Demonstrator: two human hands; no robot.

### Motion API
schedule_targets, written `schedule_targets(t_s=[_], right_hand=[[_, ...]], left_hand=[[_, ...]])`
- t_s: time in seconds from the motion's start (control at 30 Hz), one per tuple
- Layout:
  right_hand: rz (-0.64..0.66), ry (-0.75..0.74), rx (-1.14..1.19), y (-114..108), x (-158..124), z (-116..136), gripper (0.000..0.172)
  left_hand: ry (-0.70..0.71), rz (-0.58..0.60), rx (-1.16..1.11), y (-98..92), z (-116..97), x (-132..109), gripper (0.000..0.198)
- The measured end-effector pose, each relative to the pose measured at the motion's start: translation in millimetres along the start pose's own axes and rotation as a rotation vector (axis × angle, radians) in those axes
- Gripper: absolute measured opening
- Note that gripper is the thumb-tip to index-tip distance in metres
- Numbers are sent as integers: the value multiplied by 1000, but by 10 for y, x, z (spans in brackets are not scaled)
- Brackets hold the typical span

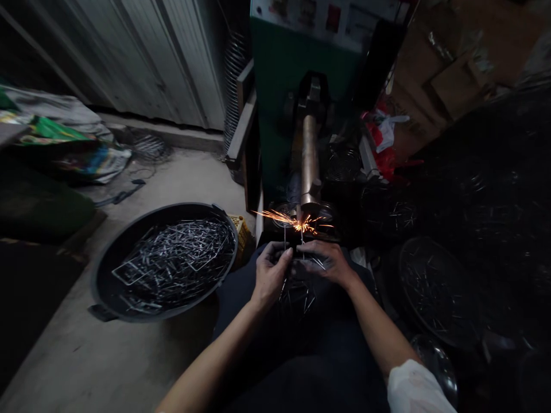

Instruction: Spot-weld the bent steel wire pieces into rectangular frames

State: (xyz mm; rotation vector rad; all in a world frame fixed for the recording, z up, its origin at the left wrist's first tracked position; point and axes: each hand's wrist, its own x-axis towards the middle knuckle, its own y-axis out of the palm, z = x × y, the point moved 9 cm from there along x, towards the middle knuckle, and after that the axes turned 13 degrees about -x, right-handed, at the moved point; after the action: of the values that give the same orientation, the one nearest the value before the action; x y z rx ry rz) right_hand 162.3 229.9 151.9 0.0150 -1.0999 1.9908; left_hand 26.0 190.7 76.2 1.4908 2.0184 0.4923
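Note:
My left hand (pixel 271 275) and my right hand (pixel 327 264) hold thin bent steel wire pieces (pixel 299 292) together in front of me, over my lap. The upper ends of the wires reach up to the lower electrode area of a green spot-welding machine (pixel 275 74). A bright spray of sparks (pixel 293 222) flies from that contact point, under a vertical copper electrode (pixel 309 160). My fingers partly hide the wires. A black round basin (pixel 103 287) of bent wire frames (pixel 172 264) stands to my left, within arm's reach.
A second dark basin (pixel 434 292) holding wire pieces stands to my right, among dark heaps of wire. A yellow crate (pixel 241 241) stands behind the left basin. Coiled wire (pixel 235 86), a corrugated metal door (pixel 142 51), plastic bags (pixel 55 137) and cardboard (pixel 447 69) surround the concrete floor.

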Motion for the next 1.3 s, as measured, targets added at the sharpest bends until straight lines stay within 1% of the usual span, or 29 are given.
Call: schedule_targets(t_s=[0.1,0.17,0.2,0.27,0.33,0.37,0.43,0.53,0.7,0.9,1.03,1.1,1.17,1.2,1.23,1.3], right_hand=[[3,39,20,37,-28,-46,29],[15,91,43,81,-53,-116,32],[-2,129,49,80,-58,-168,35],[-76,214,36,30,-43,-293,35],[-148,272,12,-45,16,-397,24],[-165,287,7,-74,59,-438,21],[-186,321,31,-118,148,-518,21],[-211,378,95,-156,231,-629,20],[-244,393,106,-169,272,-718,21],[-255,412,126,-134,307,-769,22],[-254,414,155,-190,219,-732,27],[-227,441,207,-244,60,-722,30],[-195,517,254,-325,-212,-741,31],[-172,566,266,-371,-384,-752,32],[-136,617,262,-412,-568,-758,33],[-13,718,241,-449,-944,-753,36]], left_hand=[[1,11,19,10,-14,-12,37],[24,9,60,2,-47,5,36],[40,5,81,-4,-70,33,35],[70,3,118,-2,-121,134,34],[93,20,138,35,-177,285,34],[96,28,140,60,-200,367,35],[83,35,126,113,-235,519,38],[45,32,80,181,-264,661,42],[24,37,47,232,-280,735,44],[29,23,41,202,-264,826,45],[34,17,37,216,-252,821,47],[55,-6,26,169,-269,785,47],[61,-32,15,36,-296,727,47],[64,-55,14,-81,-325,689,47],[69,-89,12,-238,-371,647,47],[97,-201,16,-665,-517,551,44]])
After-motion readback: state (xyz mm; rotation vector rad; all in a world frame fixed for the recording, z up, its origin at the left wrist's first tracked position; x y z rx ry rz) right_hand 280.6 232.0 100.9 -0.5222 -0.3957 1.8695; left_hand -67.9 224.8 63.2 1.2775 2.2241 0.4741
